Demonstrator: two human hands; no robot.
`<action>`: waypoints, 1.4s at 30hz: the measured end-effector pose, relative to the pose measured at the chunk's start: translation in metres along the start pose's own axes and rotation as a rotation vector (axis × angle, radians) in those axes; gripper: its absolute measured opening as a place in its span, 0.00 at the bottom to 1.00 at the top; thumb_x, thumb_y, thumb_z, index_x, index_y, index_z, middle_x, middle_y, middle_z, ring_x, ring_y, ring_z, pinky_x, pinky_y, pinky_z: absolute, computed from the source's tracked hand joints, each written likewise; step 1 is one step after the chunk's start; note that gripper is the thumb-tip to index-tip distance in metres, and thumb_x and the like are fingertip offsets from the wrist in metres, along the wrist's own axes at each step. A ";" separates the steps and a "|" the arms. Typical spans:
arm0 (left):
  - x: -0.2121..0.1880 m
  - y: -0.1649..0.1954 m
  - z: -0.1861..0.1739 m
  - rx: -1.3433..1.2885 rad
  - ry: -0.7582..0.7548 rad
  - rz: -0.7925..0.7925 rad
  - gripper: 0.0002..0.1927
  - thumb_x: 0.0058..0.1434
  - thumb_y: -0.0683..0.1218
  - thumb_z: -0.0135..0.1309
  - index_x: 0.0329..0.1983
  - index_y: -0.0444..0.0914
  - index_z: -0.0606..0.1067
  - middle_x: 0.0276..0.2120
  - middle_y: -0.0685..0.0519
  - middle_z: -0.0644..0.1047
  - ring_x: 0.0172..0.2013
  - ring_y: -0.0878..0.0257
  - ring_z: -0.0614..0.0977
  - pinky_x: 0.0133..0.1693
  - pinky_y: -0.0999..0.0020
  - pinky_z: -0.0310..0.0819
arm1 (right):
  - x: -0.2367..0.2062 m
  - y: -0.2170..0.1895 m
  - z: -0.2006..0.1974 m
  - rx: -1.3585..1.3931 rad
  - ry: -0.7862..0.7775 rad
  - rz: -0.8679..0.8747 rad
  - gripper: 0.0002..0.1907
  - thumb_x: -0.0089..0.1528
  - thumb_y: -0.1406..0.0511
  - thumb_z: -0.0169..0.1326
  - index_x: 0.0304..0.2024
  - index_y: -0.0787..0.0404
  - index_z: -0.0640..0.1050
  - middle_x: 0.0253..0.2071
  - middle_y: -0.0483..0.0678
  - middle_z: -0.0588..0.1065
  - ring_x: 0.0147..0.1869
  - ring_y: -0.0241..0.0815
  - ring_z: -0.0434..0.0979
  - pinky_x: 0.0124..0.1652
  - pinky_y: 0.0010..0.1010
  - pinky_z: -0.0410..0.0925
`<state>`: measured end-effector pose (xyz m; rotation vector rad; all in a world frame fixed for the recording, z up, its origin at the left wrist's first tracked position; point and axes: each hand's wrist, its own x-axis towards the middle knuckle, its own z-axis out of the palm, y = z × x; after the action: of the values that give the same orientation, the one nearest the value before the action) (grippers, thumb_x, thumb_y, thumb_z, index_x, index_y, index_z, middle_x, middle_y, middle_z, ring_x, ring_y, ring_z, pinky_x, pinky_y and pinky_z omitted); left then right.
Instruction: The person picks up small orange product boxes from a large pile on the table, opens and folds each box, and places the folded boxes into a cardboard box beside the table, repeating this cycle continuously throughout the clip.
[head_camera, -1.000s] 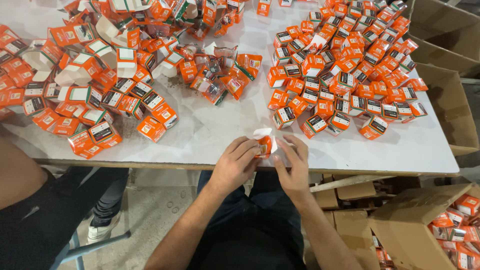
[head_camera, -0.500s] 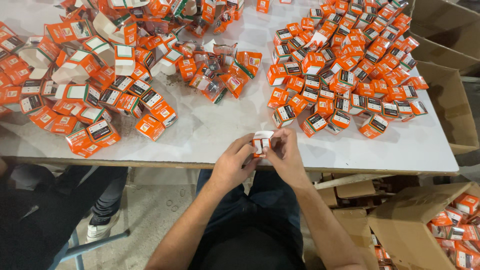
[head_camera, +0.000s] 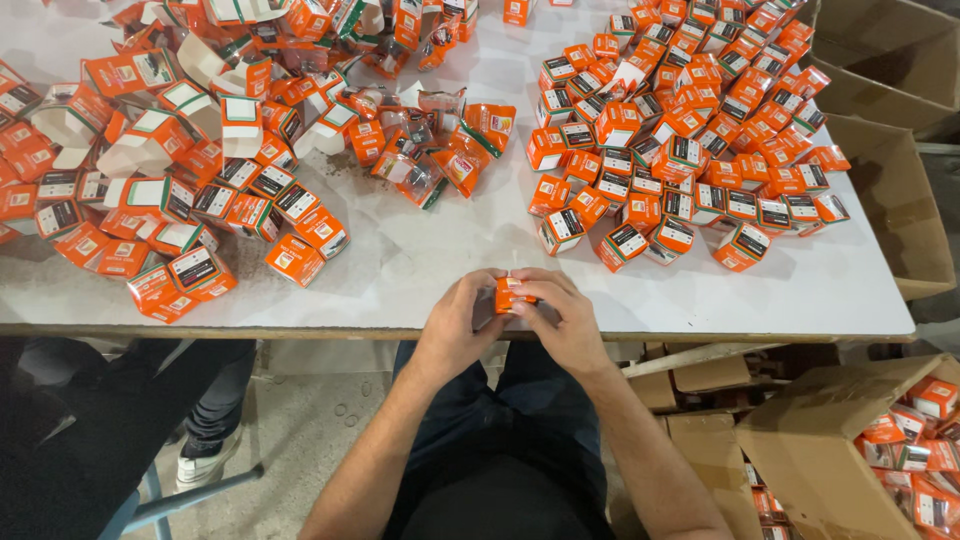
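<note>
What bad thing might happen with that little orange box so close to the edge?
Both hands, left hand and right hand, pinch the little orange box right above the table's edge, so a slip could drop it to the floor. Boxes in the right heap also sit near the rim; an elbow bump might knock some off.

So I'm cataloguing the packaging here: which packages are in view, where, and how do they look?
Small orange box: between left hand and right hand, table edge.
Closed boxes: heap at right, orange, cube-shaped, white-black labels.
Unfolded boxes: pile at left, orange and white.
Cardboard carton: floor, lower right, brown.
</note>
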<state>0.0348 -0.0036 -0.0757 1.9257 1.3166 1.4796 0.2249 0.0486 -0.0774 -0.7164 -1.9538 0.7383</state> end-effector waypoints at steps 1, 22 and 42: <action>0.000 0.000 0.000 0.001 -0.003 0.000 0.27 0.54 0.36 0.65 0.53 0.36 0.65 0.54 0.44 0.78 0.51 0.46 0.82 0.50 0.59 0.79 | -0.001 0.001 0.001 -0.007 0.008 -0.006 0.12 0.61 0.73 0.61 0.47 0.63 0.79 0.56 0.52 0.78 0.60 0.51 0.79 0.57 0.37 0.71; 0.109 -0.071 -0.023 0.667 0.110 0.295 0.27 0.58 0.46 0.61 0.62 0.38 0.72 0.54 0.41 0.73 0.55 0.42 0.75 0.57 0.47 0.65 | 0.016 0.002 -0.036 -1.023 0.257 -0.089 0.15 0.57 0.63 0.65 0.47 0.53 0.83 0.57 0.49 0.72 0.64 0.55 0.65 0.58 0.54 0.57; 0.159 -0.104 -0.157 0.794 0.214 -0.045 0.18 0.63 0.43 0.58 0.56 0.33 0.76 0.27 0.35 0.80 0.31 0.38 0.82 0.35 0.47 0.75 | 0.052 -0.024 0.056 -0.571 -0.263 0.072 0.31 0.56 0.49 0.62 0.50 0.67 0.76 0.61 0.67 0.66 0.69 0.65 0.59 0.64 0.61 0.48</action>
<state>-0.1509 0.1434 -0.0081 2.1774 2.2844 1.2637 0.1489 0.0591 -0.0550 -1.0737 -2.4242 0.3158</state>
